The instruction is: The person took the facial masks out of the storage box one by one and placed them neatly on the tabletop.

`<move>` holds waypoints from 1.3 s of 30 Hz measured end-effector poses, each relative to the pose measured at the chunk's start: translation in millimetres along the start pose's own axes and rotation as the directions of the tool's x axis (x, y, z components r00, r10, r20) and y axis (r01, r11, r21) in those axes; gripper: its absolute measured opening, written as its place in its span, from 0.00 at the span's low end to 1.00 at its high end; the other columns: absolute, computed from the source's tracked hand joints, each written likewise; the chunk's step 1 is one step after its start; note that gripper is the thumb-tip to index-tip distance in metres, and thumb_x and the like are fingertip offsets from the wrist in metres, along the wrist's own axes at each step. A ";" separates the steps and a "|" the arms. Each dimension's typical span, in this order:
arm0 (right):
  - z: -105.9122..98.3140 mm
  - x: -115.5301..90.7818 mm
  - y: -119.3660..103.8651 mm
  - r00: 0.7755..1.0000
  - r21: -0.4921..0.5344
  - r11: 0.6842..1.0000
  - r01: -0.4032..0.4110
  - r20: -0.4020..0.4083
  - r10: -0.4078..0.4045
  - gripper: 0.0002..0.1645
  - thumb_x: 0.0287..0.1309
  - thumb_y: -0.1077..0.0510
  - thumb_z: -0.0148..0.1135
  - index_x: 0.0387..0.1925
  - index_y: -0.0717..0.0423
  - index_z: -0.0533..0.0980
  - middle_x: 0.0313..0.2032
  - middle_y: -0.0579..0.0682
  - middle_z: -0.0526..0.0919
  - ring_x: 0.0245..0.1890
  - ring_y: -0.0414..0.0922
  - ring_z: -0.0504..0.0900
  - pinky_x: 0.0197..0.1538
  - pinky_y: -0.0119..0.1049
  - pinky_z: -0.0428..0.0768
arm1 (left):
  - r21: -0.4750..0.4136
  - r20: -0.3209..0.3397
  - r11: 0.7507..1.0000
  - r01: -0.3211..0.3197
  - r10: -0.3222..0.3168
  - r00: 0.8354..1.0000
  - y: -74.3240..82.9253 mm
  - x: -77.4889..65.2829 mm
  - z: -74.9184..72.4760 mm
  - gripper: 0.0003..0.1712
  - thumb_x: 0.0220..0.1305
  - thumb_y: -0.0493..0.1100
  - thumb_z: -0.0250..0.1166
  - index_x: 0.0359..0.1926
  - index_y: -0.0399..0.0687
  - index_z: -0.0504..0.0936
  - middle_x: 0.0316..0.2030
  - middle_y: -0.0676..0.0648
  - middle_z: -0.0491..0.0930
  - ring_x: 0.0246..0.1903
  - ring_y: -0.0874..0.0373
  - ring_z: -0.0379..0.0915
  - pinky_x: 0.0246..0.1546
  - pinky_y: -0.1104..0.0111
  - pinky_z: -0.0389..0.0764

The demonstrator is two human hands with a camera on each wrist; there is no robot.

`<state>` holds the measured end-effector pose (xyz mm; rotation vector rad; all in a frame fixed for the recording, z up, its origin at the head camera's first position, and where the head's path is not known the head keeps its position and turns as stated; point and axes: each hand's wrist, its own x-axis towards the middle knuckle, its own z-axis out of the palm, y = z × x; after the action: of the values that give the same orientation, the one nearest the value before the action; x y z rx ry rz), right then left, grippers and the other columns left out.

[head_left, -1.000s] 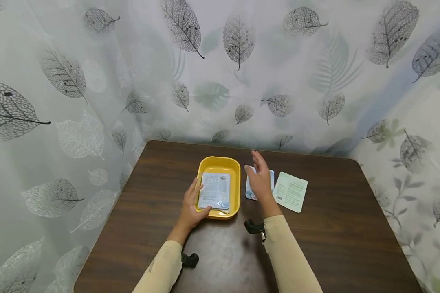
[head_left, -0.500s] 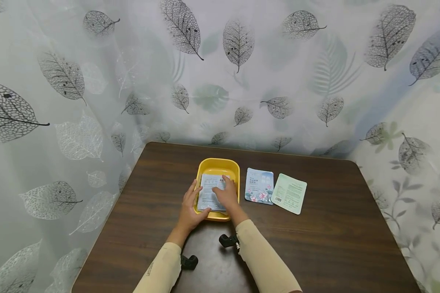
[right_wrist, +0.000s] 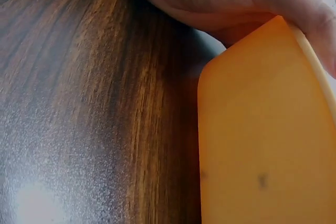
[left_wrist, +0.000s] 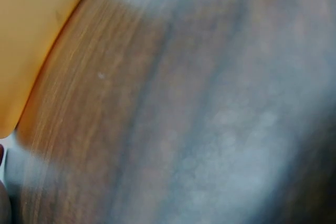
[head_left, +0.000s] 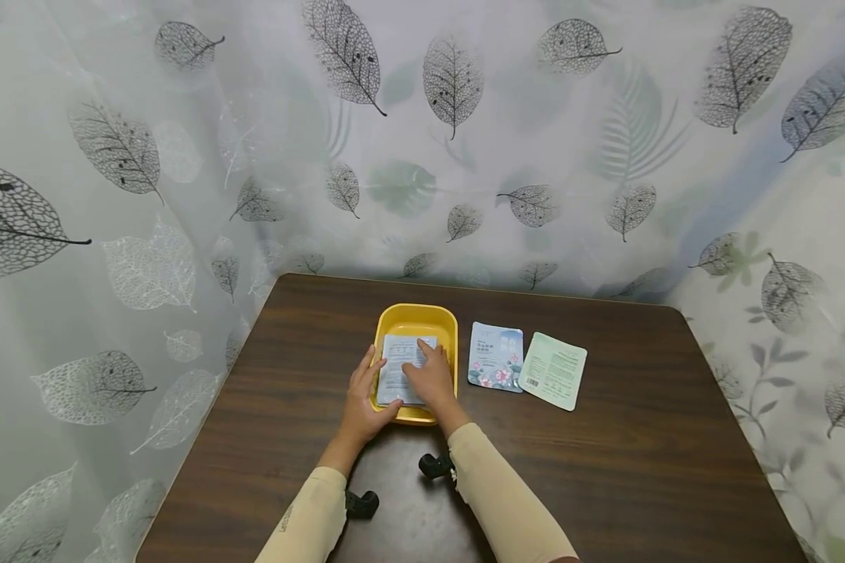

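Note:
A yellow tray [head_left: 445,322] stands on the dark wood table, with a stack of pale blue sheet mask packets [head_left: 392,383] lying in it. My left hand [head_left: 362,407] holds the tray's near left corner, fingers along the left rim and thumb over the front rim. Over the right part of the stack lies my right hand [head_left: 436,381], index finger and thumb spread apart on the top packet; its other fingers are hidden. Right of the tray lie a blue floral packet [head_left: 495,356] and a pale green packet [head_left: 554,371].
The brown table [head_left: 648,438] runs back to a leaf-printed curtain [head_left: 465,180], which also rises along the left and right sides. The blue and green packets lie side by side, close to each other.
My right hand has moved left from above the blue floral packet onto the stack in the tray, uncovering that packet. The left hand has stayed at the tray's corner.

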<state>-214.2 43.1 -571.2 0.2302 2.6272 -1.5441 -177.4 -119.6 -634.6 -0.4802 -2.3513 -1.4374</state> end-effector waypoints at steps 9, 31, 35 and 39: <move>1.7 -3.4 3.1 0.997 -0.046 0.997 0.069 0.020 -0.068 0.42 0.61 0.52 0.64 0.76 0.51 0.65 0.79 0.67 0.52 0.81 0.63 0.48 0.78 0.62 0.51 | -0.008 -0.009 1.000 -0.005 0.005 1.000 -1.9 -1.4 0.5 0.45 0.48 0.52 0.74 0.68 0.38 0.74 0.79 0.40 0.58 0.73 0.35 0.57 0.65 0.34 0.62; -3.6 -4.8 2.9 0.994 0.152 0.982 0.109 -0.021 -0.107 0.35 0.60 0.57 0.66 0.69 0.57 0.73 0.71 0.59 0.73 0.73 0.57 0.70 0.69 0.55 0.73 | -0.003 -0.007 1.000 -0.012 0.012 1.000 -2.1 -0.3 1.1 0.44 0.50 0.54 0.74 0.67 0.39 0.75 0.78 0.39 0.58 0.71 0.33 0.59 0.64 0.33 0.64; -4.5 -4.7 2.6 0.995 0.216 0.971 0.102 -0.026 -0.099 0.36 0.62 0.58 0.64 0.72 0.56 0.70 0.72 0.58 0.72 0.72 0.55 0.71 0.68 0.54 0.74 | 0.000 -0.006 1.000 -0.013 0.013 1.000 -3.7 -1.0 2.4 0.45 0.50 0.54 0.74 0.67 0.39 0.75 0.79 0.40 0.58 0.71 0.34 0.59 0.64 0.34 0.64; -6.6 -5.5 2.2 0.991 0.265 0.956 0.130 -0.050 -0.121 0.35 0.64 0.58 0.62 0.73 0.54 0.69 0.73 0.55 0.71 0.72 0.52 0.70 0.69 0.53 0.73 | -0.002 -0.016 1.000 -0.026 0.026 1.000 -4.1 -0.7 2.9 0.44 0.49 0.52 0.74 0.66 0.38 0.75 0.78 0.39 0.59 0.72 0.35 0.59 0.64 0.34 0.65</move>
<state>-208.4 49.4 -569.0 0.1088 2.4937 -1.9544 -179.0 -118.8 -639.4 -0.4962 -2.3235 -1.4269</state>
